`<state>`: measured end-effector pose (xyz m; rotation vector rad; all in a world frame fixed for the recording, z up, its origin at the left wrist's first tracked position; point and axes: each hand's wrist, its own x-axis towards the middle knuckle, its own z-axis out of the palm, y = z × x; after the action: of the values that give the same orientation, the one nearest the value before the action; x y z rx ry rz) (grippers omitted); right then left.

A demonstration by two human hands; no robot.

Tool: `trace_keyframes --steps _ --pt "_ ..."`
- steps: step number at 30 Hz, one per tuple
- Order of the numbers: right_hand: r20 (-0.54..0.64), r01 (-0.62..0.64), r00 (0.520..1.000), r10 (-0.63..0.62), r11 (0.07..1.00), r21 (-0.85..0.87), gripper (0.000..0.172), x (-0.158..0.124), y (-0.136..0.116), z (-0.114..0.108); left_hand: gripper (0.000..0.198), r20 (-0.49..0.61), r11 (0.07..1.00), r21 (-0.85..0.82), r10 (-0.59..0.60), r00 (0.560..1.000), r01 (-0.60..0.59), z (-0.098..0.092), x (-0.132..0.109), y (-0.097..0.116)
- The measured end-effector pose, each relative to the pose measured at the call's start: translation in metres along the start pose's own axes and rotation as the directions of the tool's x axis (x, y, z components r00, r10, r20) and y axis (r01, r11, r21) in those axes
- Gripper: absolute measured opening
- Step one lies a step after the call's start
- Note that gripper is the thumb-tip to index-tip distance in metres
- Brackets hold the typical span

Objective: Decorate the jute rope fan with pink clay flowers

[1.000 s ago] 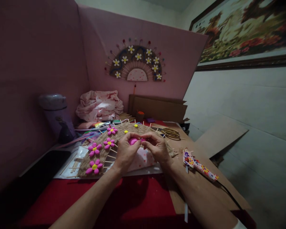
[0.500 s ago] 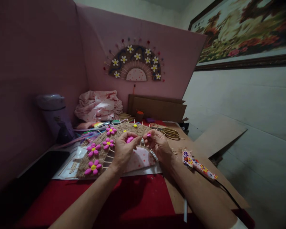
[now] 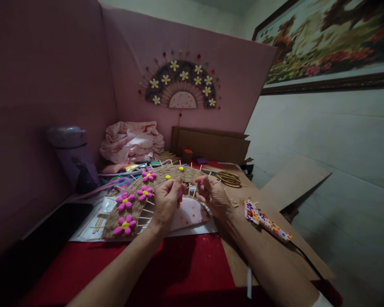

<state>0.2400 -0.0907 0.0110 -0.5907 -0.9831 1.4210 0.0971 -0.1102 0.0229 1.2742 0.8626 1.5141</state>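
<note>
Your left hand [image 3: 168, 200] has curled further over the pink clay [image 3: 179, 194] since half a second ago, gripping it above the fan [image 3: 161, 171], presumably to keep it handy while your right hand [image 3: 211, 194] pinches a small pink bit [image 3: 201, 182]. On the fan sit four pink flowers [image 3: 124, 200] and two yellow dots [image 3: 168, 177]; right of it lies one glue gun [image 3: 266, 224].

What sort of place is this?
Probably a craft corner: a twine-covered fan with pink flowers is on the table, what looks like a glue gun lies to its right, and a white-flowered fan is up on the pink panel.
</note>
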Motion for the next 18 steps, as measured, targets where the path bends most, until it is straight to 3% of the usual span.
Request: trace_keyframes --steps 3,7,12,15,17,18 --pt "-0.010 0.026 1.000 -0.026 1.000 0.012 0.035 0.001 0.000 0.002 0.037 0.018 1.000 -0.010 -0.007 1.000 0.007 0.001 -0.001 0.001" --pt "0.018 0.057 0.998 -0.056 0.993 -0.103 0.027 0.001 0.003 0.001 0.037 0.063 0.997 0.075 -0.005 0.998 0.000 0.001 -0.001 -0.003" --pt "-0.037 0.093 0.994 -0.099 0.987 -0.131 0.030 0.002 0.007 -0.001 0.032 0.058 0.986 0.166 0.009 0.998 -0.019 0.001 -0.004 -0.010" --pt "-0.084 0.084 0.992 -0.094 0.989 -0.123 0.032 0.005 0.008 -0.004 0.031 0.112 0.987 0.015 -0.160 0.981 0.159 0.013 -0.014 0.020" --pt "-0.123 0.090 0.987 -0.108 0.986 -0.140 0.033 0.008 0.009 -0.008 0.023 0.267 0.931 -0.126 -0.301 0.915 0.343 0.027 -0.025 0.057" --pt "-0.139 0.092 0.984 -0.113 0.984 -0.152 0.033 0.010 0.010 -0.010 0.021 0.325 0.917 -0.151 -0.308 0.894 0.370 0.035 -0.032 0.074"
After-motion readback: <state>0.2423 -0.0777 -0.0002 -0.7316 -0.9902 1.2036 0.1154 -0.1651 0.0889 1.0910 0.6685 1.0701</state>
